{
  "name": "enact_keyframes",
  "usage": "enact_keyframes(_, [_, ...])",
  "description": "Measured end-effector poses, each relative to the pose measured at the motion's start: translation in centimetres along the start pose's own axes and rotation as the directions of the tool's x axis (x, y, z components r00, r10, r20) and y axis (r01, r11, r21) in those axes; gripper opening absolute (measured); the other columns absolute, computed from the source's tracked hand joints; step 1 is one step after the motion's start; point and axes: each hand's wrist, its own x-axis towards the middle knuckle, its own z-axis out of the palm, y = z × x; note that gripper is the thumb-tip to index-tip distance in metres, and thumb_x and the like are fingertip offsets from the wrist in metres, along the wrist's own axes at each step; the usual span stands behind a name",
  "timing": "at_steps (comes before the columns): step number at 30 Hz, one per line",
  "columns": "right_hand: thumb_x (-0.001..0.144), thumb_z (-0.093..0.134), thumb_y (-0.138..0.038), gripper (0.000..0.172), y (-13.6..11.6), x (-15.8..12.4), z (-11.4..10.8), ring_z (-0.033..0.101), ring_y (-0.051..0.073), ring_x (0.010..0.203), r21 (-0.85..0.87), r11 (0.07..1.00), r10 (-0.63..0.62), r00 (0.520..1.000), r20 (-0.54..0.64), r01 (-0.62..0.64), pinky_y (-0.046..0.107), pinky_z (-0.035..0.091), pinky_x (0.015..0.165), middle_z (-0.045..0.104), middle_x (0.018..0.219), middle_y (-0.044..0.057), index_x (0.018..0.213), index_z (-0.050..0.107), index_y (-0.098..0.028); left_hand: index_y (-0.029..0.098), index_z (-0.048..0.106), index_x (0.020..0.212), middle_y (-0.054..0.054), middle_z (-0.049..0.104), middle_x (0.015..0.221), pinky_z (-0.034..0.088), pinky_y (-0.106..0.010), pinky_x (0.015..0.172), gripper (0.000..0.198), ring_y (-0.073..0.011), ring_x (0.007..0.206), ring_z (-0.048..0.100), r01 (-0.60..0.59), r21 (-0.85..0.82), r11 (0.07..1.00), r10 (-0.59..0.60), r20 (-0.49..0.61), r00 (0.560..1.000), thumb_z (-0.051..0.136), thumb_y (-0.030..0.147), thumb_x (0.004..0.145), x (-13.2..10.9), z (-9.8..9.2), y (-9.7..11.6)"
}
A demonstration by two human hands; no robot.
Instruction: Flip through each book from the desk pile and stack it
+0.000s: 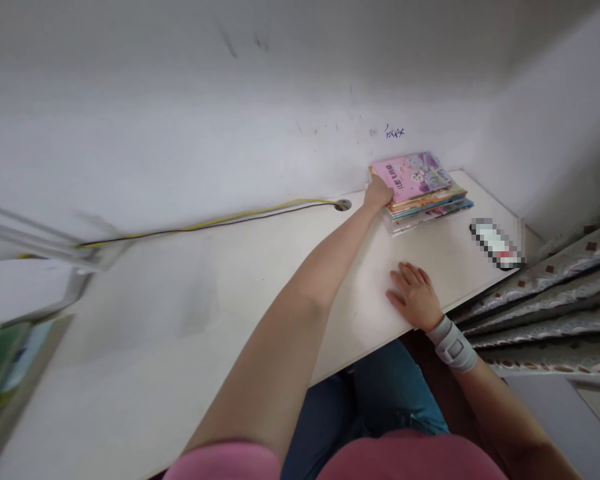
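Observation:
My left hand (379, 193) reaches across the desk to a stack of thin books (430, 212) by the wall. Its fingers are closed on the left edge of the pink book (410, 177) on top. How many books lie within that grip is hidden. The pink cover has a printed title and a cartoon picture. My right hand (416, 297) rests palm down near the front edge of the white desk (260, 287), fingers spread, holding nothing. A grey wrist band (453, 343) is round the right wrist.
A blurred-out phone-like object (497, 245) lies right of the stack. Yellow and black cables (240, 217) run along the wall into a round desk hole (343, 205). Patterned curtains (555, 300) hang at right. Green books or folders (15, 360) stand at the left edge.

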Motion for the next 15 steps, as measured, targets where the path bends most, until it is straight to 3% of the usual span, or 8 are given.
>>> enact_keyframes(3, [0.092,0.048,-0.04,0.043,0.0,0.0,-0.1,0.043,0.029,0.132,-0.003,1.0,0.002,1.0,-0.003,-0.002,0.047,0.033,0.108,0.05,0.141,0.015,0.127,0.056,-0.017,0.01,0.037,0.137,-0.022,0.064,0.111,0.045,-0.041,0.084,0.057,-0.03,0.101,0.061,-0.119,0.363,0.924,0.138,-0.027,0.99,0.055,0.022,0.085,-1.7,-0.3,0.4])
enact_keyframes(5, [0.092,0.048,-0.039,0.043,0.1,0.0,0.0,0.043,0.029,0.132,-0.009,1.0,0.002,1.0,-0.005,-0.002,0.047,0.033,0.108,0.05,0.141,0.015,0.127,0.057,-0.017,0.015,0.044,0.134,-0.02,0.061,0.116,0.043,-0.041,0.087,0.048,-0.0306,0.106,0.059,-0.24,0.512,0.825,0.24,0.067,0.968,0.05,0.03,0.089,-3.1,-0.5,0.7])
enact_keyframes(8, [0.091,0.048,-0.038,0.042,0.5,-0.1,0.3,0.044,0.028,0.131,-0.009,1.0,-0.01,1.0,-0.023,0.01,0.047,0.033,0.107,0.051,0.14,0.016,0.127,0.057,-0.016,0.016,0.06,0.118,-0.018,0.057,0.118,0.043,-0.039,0.086,0.033,-0.0301,0.108,0.058,-0.321,0.61,0.725,0.251,0.2,0.947,0.044,0.029,0.093,-5.2,-1.1,1.1])
enact_keyframes(10, [0.091,0.048,-0.038,0.042,0.8,-0.3,0.7,0.045,0.028,0.13,-0.009,1.0,-0.027,0.999,-0.047,0.026,0.047,0.034,0.106,0.052,0.138,0.016,0.126,0.057,-0.016,0.016,0.058,0.122,-0.016,0.057,0.118,0.044,-0.037,0.085,0.035,-0.0283,0.108,0.059,-0.332,0.624,0.708,0.265,0.201,0.943,0.04,0.024,0.094,-6.7,-2.0,1.0])
enact_keyframes(13, [0.091,0.048,-0.038,0.041,1.2,-0.4,1.3,0.046,0.028,0.128,-0.016,0.999,-0.045,0.995,-0.093,0.043,0.047,0.035,0.105,0.054,0.137,0.017,0.124,0.058,-0.015,0.02,0.047,0.135,-0.012,0.057,0.119,0.045,-0.033,0.084,0.041,-0.0234,0.106,0.059,-0.392,0.62,0.68,0.347,0.199,0.917,0.04,0.024,0.094,-9.6,-5.0,0.2])
enact_keyframes(15, [0.091,0.048,-0.038,0.041,1.5,-0.5,1.6,0.048,0.029,0.127,-0.03,0.998,-0.059,0.991,-0.12,0.055,0.047,0.036,0.104,0.055,0.135,0.017,0.122,0.06,-0.014,0.021,0.049,0.134,-0.011,0.058,0.12,0.045,-0.032,0.087,0.041,-0.0218,0.108,0.059,-0.461,0.64,0.615,0.403,0.247,0.881,0.042,0.027,0.094,-12.1,-8.5,-1.2])
